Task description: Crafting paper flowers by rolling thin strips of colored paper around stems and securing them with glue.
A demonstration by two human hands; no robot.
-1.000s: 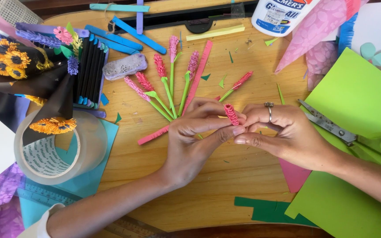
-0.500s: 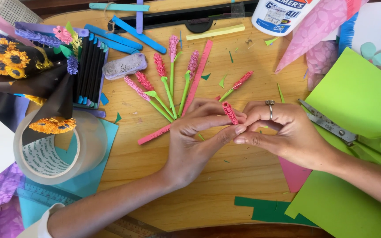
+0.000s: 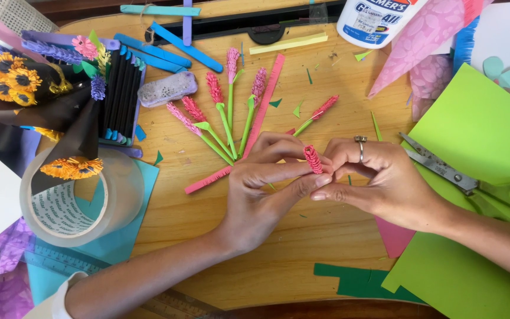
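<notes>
Head view shows the left hand (image 3: pixel 261 189) and right hand (image 3: pixel 379 183) meeting over the wooden table (image 3: pixel 267 260), fingertips of both pinched narrowly on a small pink fringed roll (image 3: pixel 313 158) that stands upright between them, its lower end hidden behind the fingers. Just beyond the roll, finished paper flowers (image 3: pixel 231 112) with green stems fan out, and a long pink strip (image 3: pixel 249 136) disappears under the left hand. Right of the roll, scissors (image 3: pixel 444 171) lie partly on green paper (image 3: pixel 479 124), handles half covered, while the glue bottle (image 3: pixel 379 20) beyond is cut off by the frame and the tape roll (image 3: pixel 72 201) sits well left.
</notes>
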